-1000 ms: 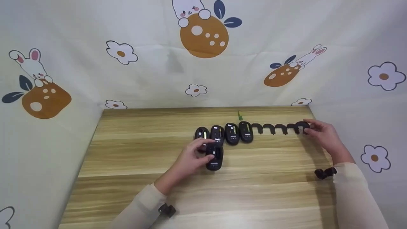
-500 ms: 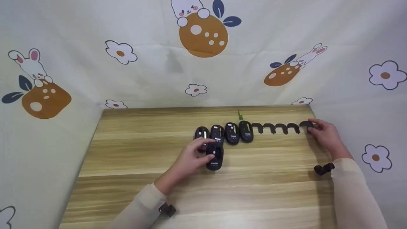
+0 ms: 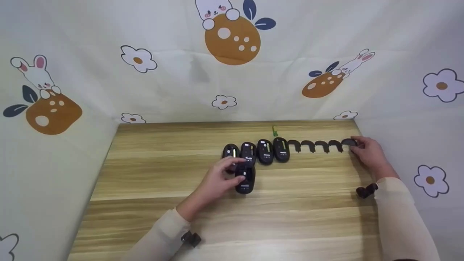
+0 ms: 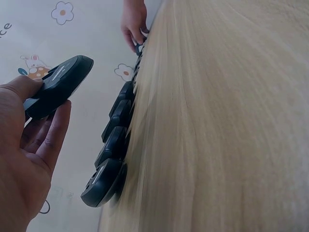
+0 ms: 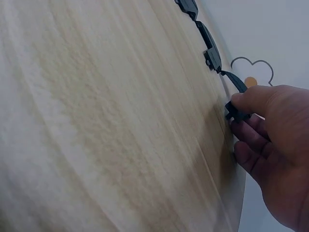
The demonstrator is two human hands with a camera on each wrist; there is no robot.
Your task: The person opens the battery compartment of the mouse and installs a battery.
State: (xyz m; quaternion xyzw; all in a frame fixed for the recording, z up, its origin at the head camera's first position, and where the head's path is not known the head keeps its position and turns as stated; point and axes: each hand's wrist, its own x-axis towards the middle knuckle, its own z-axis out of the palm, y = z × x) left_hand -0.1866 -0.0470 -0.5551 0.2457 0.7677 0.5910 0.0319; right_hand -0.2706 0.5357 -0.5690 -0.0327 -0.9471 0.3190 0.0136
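Note:
In my left hand [image 3: 219,177] is a black computer mouse [image 3: 245,185], pinched between thumb and fingers with its underside and hollow battery bay facing up. The left wrist view shows this mouse [image 4: 60,84] raised off the table. Several more mice [image 3: 281,150] lie bottom-up in a row behind it, with batteries visible in their bays. At the right end of a line of black battery covers [image 3: 322,146], my right hand [image 3: 371,154] pinches the last cover [image 3: 348,142]. In the right wrist view, thumb and fingers grip that cover [image 5: 232,111] close to the tabletop.
A small green-yellow battery-like piece [image 3: 274,131] lies behind the mice near the back edge. The wood-grain table [image 3: 290,217] meets a printed cloth wall [image 3: 174,94] at the back and sides. Dark wrist cameras [image 3: 191,239] sit on both sleeves.
My right hand has moved the last cover rightward, from overlapping its neighbour to the end of the line, and tilted it. My left hand and its mouse have stayed put.

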